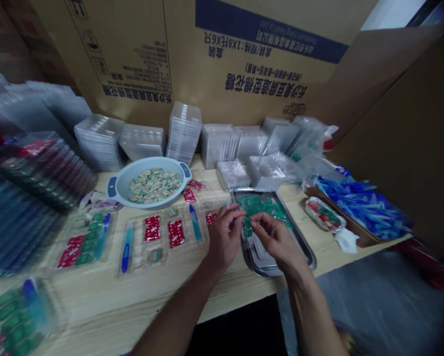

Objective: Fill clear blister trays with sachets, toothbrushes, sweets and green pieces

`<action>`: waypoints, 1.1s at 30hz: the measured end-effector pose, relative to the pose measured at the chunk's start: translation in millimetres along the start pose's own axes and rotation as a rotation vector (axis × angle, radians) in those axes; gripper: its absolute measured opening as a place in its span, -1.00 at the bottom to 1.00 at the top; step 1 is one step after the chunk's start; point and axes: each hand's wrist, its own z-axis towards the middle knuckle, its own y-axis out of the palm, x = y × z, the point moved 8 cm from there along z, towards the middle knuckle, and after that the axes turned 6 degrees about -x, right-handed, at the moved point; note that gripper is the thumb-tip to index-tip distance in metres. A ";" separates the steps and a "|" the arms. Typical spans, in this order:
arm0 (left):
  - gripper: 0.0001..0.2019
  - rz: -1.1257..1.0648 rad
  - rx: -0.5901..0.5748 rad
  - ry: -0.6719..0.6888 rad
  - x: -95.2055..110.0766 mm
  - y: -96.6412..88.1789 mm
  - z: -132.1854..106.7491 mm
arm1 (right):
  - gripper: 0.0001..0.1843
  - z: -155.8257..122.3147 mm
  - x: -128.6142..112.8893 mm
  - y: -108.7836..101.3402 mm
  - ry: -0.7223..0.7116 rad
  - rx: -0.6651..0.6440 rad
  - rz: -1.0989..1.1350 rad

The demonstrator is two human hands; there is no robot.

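wooden tabletop, steel tray pointing roughly forward

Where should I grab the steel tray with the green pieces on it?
Take the steel tray by the raised rim along its long sides, coming down from above and outside. That lip gives a clear edge to pinch, and the green pieces sit mostly toward the far end, so keeping it level seems wise.

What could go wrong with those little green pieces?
The little green pieces lie loose in the metal tray, so a bump from the left hand or right hand might scatter them. The tray also sits close to the table's edge, so it might tip off if pushed.
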 end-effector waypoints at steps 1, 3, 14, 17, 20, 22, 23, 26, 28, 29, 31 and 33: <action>-0.79 -0.073 -0.008 -0.029 -3.1 0.8 0.2 | -0.66 -1.9 -0.7 -1.7 0.009 0.006 0.016; -0.75 -0.245 -0.001 -0.120 -12.9 0.9 0.5 | -0.67 -7.0 -1.9 -6.3 0.028 0.017 0.021; -0.73 -0.494 0.152 -0.283 -33.2 -8.2 -0.2 | -0.82 -19.4 -12.1 -13.1 -0.073 0.110 -0.468; -0.73 -0.470 0.184 -0.289 -32.5 -11.2 -0.7 | -0.82 -21.6 -13.2 -12.5 -0.081 0.082 -0.505; -0.73 -0.459 0.198 -0.289 -30.6 -12.3 -1.0 | -0.84 -23.9 -12.8 -11.3 -0.074 0.046 -0.518; -0.73 -0.465 0.197 -0.274 -27.9 -11.8 -1.3 | -0.84 -24.5 -11.8 -7.4 -0.065 0.024 -0.514; -0.73 -0.471 0.195 -0.265 -26.3 -11.3 -1.5 | -0.85 -24.7 -11.4 -4.6 -0.062 0.019 -0.517; -0.74 -0.497 0.187 -0.257 -23.6 -9.0 -2.9 | -0.88 -26.5 -12.1 5.4 -0.062 0.027 -0.584; -0.75 -0.519 0.190 -0.268 -24.7 -7.7 -4.0 | -0.89 -28.7 -13.7 11.7 -0.066 0.042 -0.679; -0.75 -0.530 0.195 -0.276 -25.8 -7.3 -4.5 | -0.89 -29.8 -14.5 14.4 -0.068 0.049 -0.722; -0.74 -0.549 0.217 -0.296 -28.8 -7.4 -5.3 | -0.90 -31.6 -15.7 18.3 -0.076 0.067 -0.770; -0.73 -0.567 0.250 -0.323 -32.0 -8.6 -6.1 | -0.90 -32.4 -16.5 20.4 -0.085 0.099 -0.782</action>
